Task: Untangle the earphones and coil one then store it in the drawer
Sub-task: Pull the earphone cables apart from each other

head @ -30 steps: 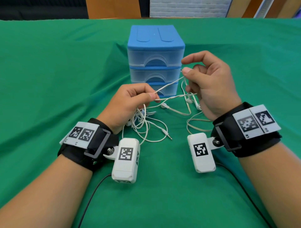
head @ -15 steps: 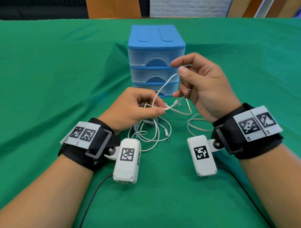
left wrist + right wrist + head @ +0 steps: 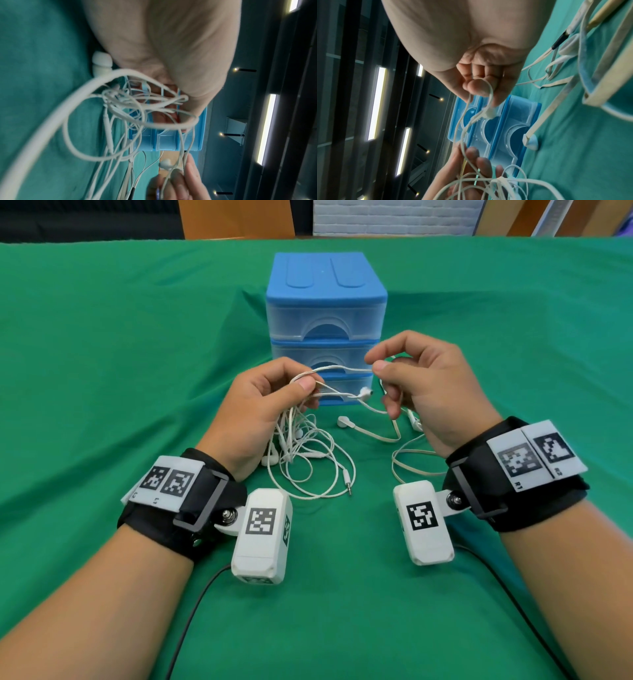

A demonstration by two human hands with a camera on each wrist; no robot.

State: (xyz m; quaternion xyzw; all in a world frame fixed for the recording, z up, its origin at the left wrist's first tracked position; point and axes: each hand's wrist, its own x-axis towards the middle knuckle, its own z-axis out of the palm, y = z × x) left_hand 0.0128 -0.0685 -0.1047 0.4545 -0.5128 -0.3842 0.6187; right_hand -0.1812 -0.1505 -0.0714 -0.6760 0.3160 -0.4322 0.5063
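Observation:
A tangle of white earphone cables (image 3: 305,453) lies on the green cloth in front of a small blue three-drawer unit (image 3: 326,313), whose drawers are all closed. My left hand (image 3: 301,386) pinches several strands above the tangle (image 3: 130,108). My right hand (image 3: 378,364) pinches a strand of the same cable (image 3: 481,94) between thumb and forefinger, a short span to the right. One earbud (image 3: 364,393) hangs between the hands. Another earbud (image 3: 344,422) and a beige flat cable (image 3: 404,460) lie on the cloth. A jack plug (image 3: 347,482) rests at the tangle's near edge.
The green cloth (image 3: 137,354) covers the whole table. Wrist cameras (image 3: 262,534) hang under both forearms, their black leads trailing toward me. Wooden furniture (image 3: 236,217) and a white brick wall stand beyond the table's far edge.
Both hands have shifted. The right hand came down and left, closer to the left hand. The left hand rose and lifted more strands off the cloth.

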